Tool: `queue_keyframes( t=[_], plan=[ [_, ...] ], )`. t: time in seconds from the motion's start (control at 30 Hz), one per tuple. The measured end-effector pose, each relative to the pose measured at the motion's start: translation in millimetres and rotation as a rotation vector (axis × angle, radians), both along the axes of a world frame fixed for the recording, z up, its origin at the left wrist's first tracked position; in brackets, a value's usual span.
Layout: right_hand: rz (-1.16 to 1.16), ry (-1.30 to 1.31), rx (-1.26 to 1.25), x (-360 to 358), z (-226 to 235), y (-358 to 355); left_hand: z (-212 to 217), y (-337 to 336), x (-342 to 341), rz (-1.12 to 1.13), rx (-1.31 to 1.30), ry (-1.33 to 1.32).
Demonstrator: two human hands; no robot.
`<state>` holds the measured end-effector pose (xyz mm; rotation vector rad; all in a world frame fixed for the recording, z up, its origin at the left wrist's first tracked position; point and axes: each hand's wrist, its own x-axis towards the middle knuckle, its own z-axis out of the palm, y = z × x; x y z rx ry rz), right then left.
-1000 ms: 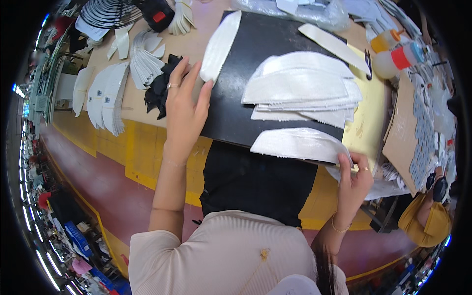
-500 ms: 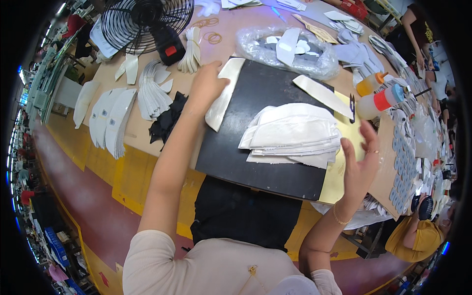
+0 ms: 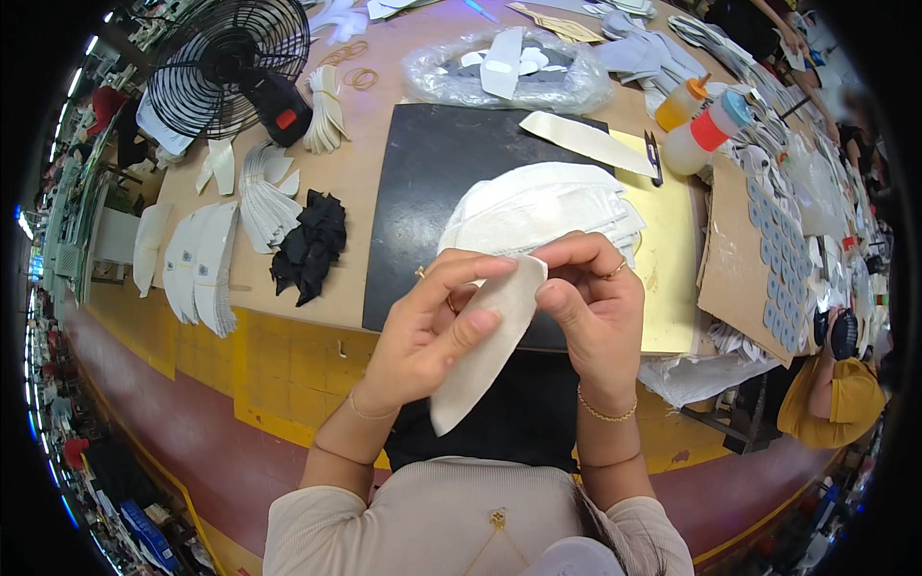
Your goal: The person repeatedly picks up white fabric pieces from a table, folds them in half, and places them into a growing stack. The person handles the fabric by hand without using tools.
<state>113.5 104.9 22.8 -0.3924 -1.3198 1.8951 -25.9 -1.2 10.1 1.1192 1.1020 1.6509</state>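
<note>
A long white cut piece [image 3: 488, 350], tapered at its lower end, is held up in front of my body at the near edge of the table. My left hand [image 3: 423, 331] grips its left side between thumb and fingers. At the top corner, my right hand [image 3: 600, 312] pinches the edge with thumb and forefinger. Just behind both hands, a fanned stack of white cut pieces [image 3: 538, 206] lies on a black board [image 3: 408, 182]. Farther back, a single white piece [image 3: 586, 141] reaches from the board onto a yellow sheet [image 3: 667, 298], beside small dark thread snips [image 3: 654, 158].
To the left are a black fan [image 3: 230, 67], white bundles [image 3: 264, 197] and a black cloth heap [image 3: 309, 250]. A plastic bag of pieces [image 3: 432, 82] lies at the back. Two bottles [image 3: 706, 134] and a cardboard with grey rings [image 3: 735, 250] are at right. Other people work beyond.
My left hand has brought the white piece from the board's left side to the front middle. My right hand has come in from the right and taken its top edge. The view has shifted.
</note>
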Motion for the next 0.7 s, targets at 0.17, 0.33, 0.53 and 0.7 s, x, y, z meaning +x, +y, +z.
queue_keyframes(
  t=[0.17, 0.33, 0.53, 0.7],
  plan=[
    [-0.005, 0.086, -0.145, 11, -15, -4, 0, -2, 27, 0.155, 0.033, 0.364],
    [-0.026, 0.143, -0.241, 9, -20, -11, -7, -6, 39, 0.171, 0.016, 0.217],
    [-0.002, 0.226, -0.249, 6, -29, -12, -8, -6, 44, 0.165, 0.027, 0.201],
    [-0.037, 0.181, -0.193, 10, -21, -14, -8, -5, 46, 0.174, 0.025, 0.18]
  ],
)
